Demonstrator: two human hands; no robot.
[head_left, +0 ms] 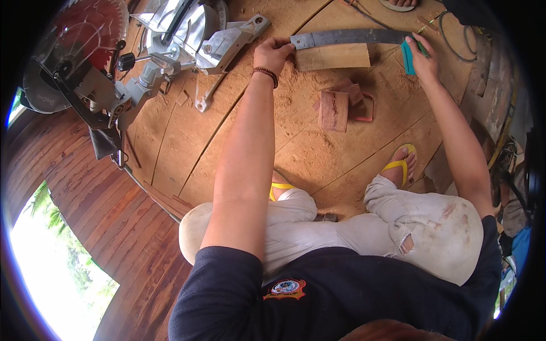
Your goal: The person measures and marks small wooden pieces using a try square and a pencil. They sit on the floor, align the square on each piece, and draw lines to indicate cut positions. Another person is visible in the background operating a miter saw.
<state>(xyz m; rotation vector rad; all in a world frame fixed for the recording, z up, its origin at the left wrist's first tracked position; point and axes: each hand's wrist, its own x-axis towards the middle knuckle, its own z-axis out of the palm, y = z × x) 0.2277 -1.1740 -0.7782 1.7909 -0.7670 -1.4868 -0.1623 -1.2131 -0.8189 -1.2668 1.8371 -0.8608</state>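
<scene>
From my remote view, the steel ruler (pixel 347 38) spans crosswise over the wood block (pixel 333 57): left hand (pixel 273 54) pinches its near end, right hand (pixel 422 57), gripping a teal block (pixel 408 58), steadies the other.

- The one view, a head camera, looks steeply down from above the person's own chest and bent knees.
- It faces forward and down over a sawdust-covered plywood floor (pixel 239 142); both forearms come up from the lower edge.
- Both hands reach to the upper part of the frame, far from the lens.
- Fisheye bending curves the wooden deck boards (pixel 102 216) at lower left.
- A mitre saw (pixel 114 51) fills the upper left corner.
</scene>
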